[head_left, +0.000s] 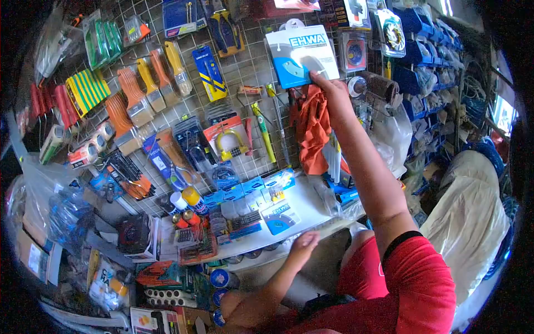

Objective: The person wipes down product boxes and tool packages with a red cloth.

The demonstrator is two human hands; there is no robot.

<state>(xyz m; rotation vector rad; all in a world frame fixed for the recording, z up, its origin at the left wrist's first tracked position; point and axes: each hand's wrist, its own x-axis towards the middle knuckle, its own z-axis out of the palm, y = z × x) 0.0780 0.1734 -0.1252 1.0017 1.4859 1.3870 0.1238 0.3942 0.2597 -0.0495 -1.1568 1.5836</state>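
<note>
My right hand (325, 83) reaches up to the wire rack and has its fingers closed on the lower edge of a white and blue EHWA package (283, 54). Just below that package hangs crumpled orange material (312, 131). Low in front of me is my left hand (306, 240), its fingers curled, near the edge of the white shelf (303, 209); whether it holds anything is too small to tell. A second EHWA package (281, 216) lies on the shelf, a little above and left of my left hand.
Paint brushes (133, 103), a yellow-green tool (264, 133) and other packaged tools hang on the wire rack. Spray cans (194, 199) stand on the shelf. Blue bins (417, 50) line the right side, above a large pale sack (470, 222). Boxes crowd the lower left.
</note>
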